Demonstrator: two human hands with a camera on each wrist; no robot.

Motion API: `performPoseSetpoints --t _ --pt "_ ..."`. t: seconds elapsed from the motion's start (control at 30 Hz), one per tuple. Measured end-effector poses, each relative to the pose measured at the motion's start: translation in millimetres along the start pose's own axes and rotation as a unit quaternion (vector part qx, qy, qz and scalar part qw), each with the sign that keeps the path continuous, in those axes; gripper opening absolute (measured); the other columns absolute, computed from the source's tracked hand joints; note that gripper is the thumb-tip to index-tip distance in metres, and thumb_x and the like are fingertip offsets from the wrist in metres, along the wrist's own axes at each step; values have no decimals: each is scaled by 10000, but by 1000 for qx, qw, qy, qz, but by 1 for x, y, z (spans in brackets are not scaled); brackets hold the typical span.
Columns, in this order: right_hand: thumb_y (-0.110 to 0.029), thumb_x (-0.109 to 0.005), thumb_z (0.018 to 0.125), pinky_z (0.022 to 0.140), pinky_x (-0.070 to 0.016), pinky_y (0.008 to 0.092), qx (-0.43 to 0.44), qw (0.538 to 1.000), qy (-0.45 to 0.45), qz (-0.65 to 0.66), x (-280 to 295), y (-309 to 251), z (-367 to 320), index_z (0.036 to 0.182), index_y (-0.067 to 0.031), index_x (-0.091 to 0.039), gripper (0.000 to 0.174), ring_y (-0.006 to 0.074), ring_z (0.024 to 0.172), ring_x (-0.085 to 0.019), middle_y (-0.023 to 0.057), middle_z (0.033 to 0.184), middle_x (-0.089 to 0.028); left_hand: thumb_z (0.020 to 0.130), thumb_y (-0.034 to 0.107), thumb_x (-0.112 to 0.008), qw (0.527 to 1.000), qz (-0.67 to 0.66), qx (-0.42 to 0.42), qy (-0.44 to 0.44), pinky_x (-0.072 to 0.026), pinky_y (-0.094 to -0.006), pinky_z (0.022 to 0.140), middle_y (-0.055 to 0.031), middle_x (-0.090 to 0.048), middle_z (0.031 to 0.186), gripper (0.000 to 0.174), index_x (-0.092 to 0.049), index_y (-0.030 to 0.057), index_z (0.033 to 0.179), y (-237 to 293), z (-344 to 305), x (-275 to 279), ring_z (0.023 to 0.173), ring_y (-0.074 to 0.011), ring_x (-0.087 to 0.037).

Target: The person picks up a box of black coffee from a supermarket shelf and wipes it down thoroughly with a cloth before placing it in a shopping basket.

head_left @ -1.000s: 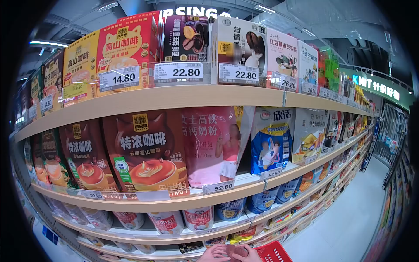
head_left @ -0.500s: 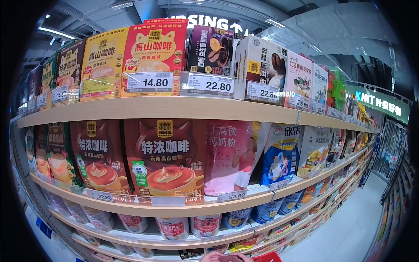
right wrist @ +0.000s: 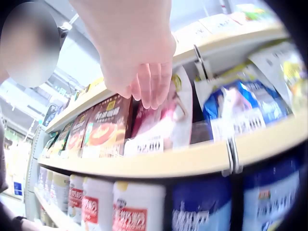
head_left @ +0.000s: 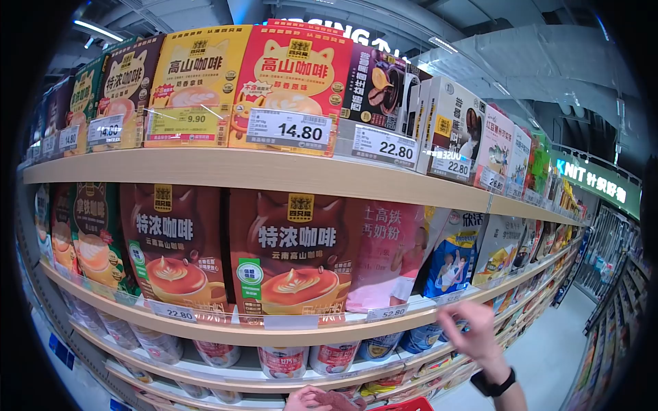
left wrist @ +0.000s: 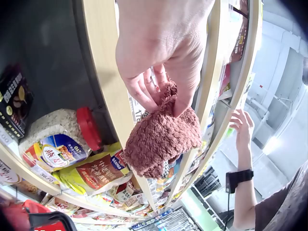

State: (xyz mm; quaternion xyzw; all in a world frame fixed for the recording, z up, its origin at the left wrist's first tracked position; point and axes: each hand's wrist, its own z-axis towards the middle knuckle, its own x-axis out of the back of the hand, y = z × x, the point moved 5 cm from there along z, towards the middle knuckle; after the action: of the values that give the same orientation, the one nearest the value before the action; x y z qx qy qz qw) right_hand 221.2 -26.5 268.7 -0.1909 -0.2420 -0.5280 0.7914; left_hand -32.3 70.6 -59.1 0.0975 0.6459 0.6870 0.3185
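Observation:
In the left wrist view my left hand (left wrist: 161, 45) pinches a reddish-brown fluffy cloth item (left wrist: 163, 137) between thumb and fingers, and it hangs bunched below them. The head view shows both low at the bottom edge. My right hand (head_left: 469, 325), a black band on its wrist, is raised in front of the middle shelf with nothing in its loosely bent fingers. Nearest to it are the pink milk powder bag (head_left: 387, 257) and the blue and white bag (head_left: 452, 264). Left of these stand brown coffee bags (head_left: 288, 257).
Boxes of coffee, among them a red box (head_left: 295, 82) and a yellow box (head_left: 195, 79), line the top shelf behind price tags. Cans (head_left: 282, 361) fill the shelf below. A red basket (head_left: 411, 404) shows at the bottom. An aisle floor (head_left: 548, 342) runs along the right.
My right hand has left the cloth item and risen to the right, up to the middle shelf. The left hand keeps hold of the cloth item. The head view has shifted left along the shelves.

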Motion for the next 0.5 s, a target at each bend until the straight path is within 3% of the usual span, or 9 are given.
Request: performPoseSetpoints --t 0.1,0.2,0.37,0.43,0.5 --pt "-21 -700 808 549 -516 263 59 992 96 -54 54 -18 76 850 -21 -677 47 160 662 -672 79 780 -698 749 -41 -788 1000 -2 -9 12 -568 -275 736 -60 -657 960 419 -604 29 1119 14 -7 11 866 -137 -663" --pt "-98 -642 888 561 -515 249 59 990 105 -76 91 -18 147 924 -20 -678 93 110 691 -666 67 788 -701 752 -51 -780 999 -20 0 29 -565 -272 738 -74 -659 970 432 -593 24 1135 11 -11 22 865 -143 -666" --pt "-371 -613 925 625 -565 264 42 995 71 -52 127 -15 253 1059 -36 -667 365 145 815 -676 90 856 -709 764 -53 -770 1000 -4 -6 9 -561 -273 738 -71 -662 974 423 -586 25 1137 1 -14 34 867 -140 -665" --pt "-428 -606 924 685 -582 306 53 997 36 -47 137 -16 290 1121 -44 -648 433 172 894 -678 136 945 -701 768 -49 -769 1000 0 1 4 -559 -272 740 -68 -662 973 415 -586 28 1133 3 -16 33 871 -138 -664" --pt "-470 -597 924 759 -573 324 71 996 32 -48 139 -19 325 1162 -70 -633 467 175 947 -659 120 1013 -687 777 -43 -764 1000 4 -8 -3 -556 -270 745 -61 -661 973 405 -585 37 1131 17 -21 26 873 -131 -661"
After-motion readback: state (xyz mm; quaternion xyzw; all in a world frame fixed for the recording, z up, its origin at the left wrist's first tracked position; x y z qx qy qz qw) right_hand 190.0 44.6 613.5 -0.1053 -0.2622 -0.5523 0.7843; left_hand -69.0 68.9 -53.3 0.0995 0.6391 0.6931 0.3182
